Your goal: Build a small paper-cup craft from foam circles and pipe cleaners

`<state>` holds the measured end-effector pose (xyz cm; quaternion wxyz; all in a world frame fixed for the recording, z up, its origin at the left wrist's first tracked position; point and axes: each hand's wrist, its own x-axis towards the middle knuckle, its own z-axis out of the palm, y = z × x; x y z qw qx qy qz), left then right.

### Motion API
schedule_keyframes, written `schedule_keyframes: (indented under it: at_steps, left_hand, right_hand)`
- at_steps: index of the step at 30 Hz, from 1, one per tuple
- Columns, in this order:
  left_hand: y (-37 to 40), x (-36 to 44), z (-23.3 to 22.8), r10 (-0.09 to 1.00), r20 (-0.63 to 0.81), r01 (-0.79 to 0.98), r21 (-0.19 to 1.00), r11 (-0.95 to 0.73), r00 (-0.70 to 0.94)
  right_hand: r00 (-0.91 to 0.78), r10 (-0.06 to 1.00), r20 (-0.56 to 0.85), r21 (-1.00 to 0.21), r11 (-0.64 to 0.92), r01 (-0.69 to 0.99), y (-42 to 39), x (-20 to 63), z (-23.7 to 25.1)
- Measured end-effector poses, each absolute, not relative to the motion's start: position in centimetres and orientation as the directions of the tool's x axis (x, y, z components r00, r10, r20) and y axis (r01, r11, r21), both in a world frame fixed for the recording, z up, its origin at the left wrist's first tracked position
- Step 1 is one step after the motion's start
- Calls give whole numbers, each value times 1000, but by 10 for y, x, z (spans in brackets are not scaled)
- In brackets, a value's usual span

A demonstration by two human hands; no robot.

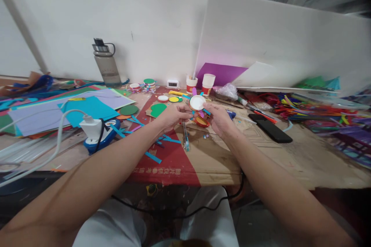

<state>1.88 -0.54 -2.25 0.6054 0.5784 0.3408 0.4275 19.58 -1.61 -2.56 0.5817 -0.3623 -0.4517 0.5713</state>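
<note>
Both hands meet above the middle of the desk (220,162), holding a small paper craft between them. The left hand (171,117) pinches the near-left edge of a round disc (197,102) with a white face and an orange rim; its fingers are closed on that edge. The right hand (218,117) comes in from the right, its fingers curled shut around the disc's right side and the coloured strips (206,111), blue and purple, that stick out from behind it.

By the look of it, the step in hand is fitting or pressing strips to the back of the disc. The next move seems to call for a steady pinch from the left hand while the right sets a strip in place, since the pieces are light and would shift easily.

The disc is tilted up toward the camera, held clear of the desk. Just below it lies a second, red-orange disc (201,122) on the cardboard. A pen (185,136) lies near the left hand, loose blue strips (153,157) further left, and a black phone (271,128) to the right.
</note>
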Motion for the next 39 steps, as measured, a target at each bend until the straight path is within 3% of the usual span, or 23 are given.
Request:
schedule_keyframes:
  at_steps: [13, 22, 27, 39]
  left_hand:
    - [-10, 21, -21, 921, 85, -105, 993, -49, 380]
    - [-12, 18, -14, 882, 44, -223, 972, 69, 469]
    - [-10, 18, -13, 922, 11, -273, 957, 103, 388]
    - [-8, 14, -18, 969, 25, -160, 987, 16, 246]
  right_hand:
    - [-48, 991, 127, -927, 101, -362, -15, 194, -28]
    - [-27, 989, 144, -926, 125, -356, -19, 194, -22]
    - [-24, 989, 149, -936, 133, -326, -18, 194, -23]
    - [-30, 991, 133, -935, 115, -335, -19, 189, -26]
